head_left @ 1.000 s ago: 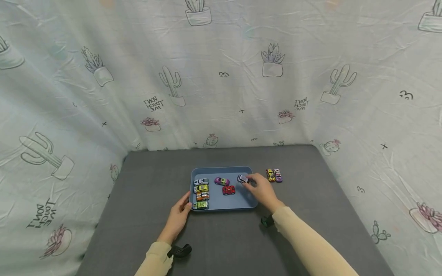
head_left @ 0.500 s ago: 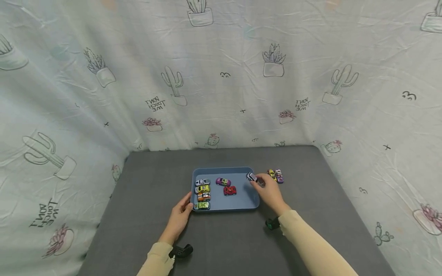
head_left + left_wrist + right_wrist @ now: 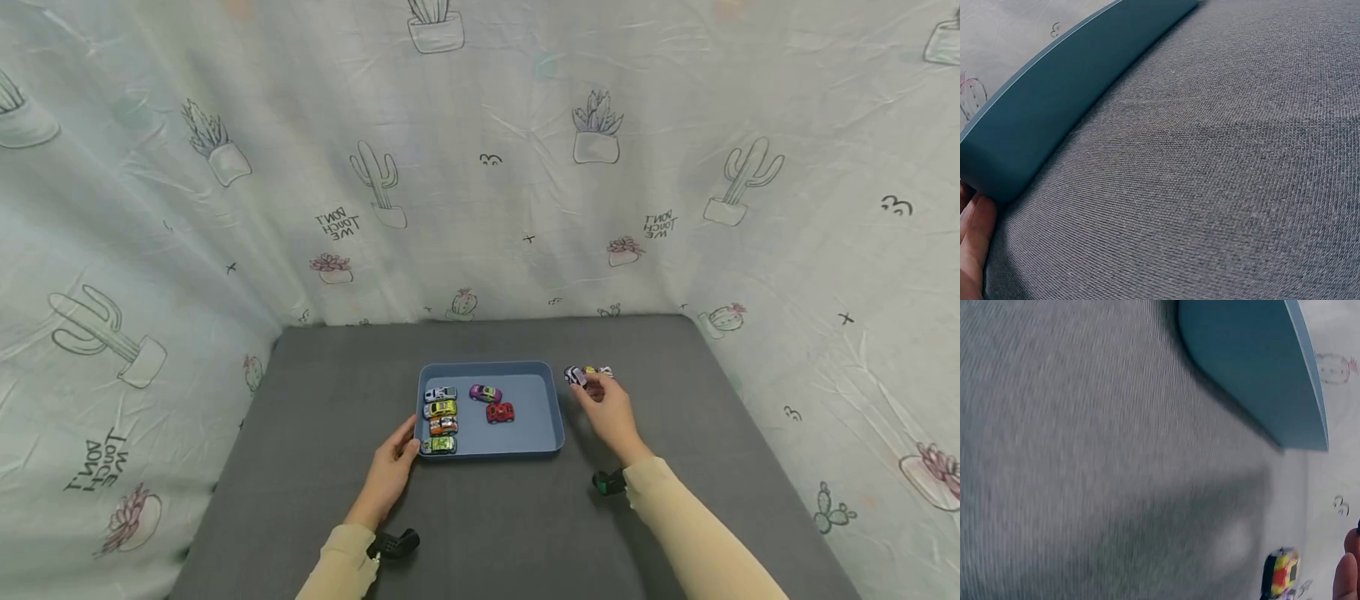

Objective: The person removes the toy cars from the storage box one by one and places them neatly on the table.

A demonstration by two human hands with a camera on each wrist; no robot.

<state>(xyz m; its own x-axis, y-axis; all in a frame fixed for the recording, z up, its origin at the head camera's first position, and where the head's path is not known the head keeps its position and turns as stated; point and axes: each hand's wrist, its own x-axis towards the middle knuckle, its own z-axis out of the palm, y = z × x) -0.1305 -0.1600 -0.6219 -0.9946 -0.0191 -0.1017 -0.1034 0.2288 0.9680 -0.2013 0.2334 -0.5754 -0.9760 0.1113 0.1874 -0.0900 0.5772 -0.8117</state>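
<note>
My right hand [image 3: 611,417] pinches a small white and dark toy car [image 3: 575,377] between thumb and fingertips, just beyond the right side of the blue tray [image 3: 536,433]. In the right wrist view only fingertips [image 3: 1347,575] show at the edge. My left hand [image 3: 390,471] rests with fairly straight fingers against the tray's front left corner; its thumb touches the outer wall in the left wrist view. Inside the tray, a column of several toy cars [image 3: 440,408] lines the left side. A purple toy car [image 3: 485,393] and a red toy car [image 3: 500,412] lie near the middle.
Two more toy cars stand right of the tray, partly hidden by my right hand; a yellow and red toy car [image 3: 1283,572] shows in the right wrist view. A grey cloth [image 3: 487,525] covers the table. Patterned white curtains [image 3: 487,208] hang behind and on both sides.
My right hand has carried the white and dark toy car from inside the tray rightward, over the rim and past it. My left hand stays at the tray's corner.
</note>
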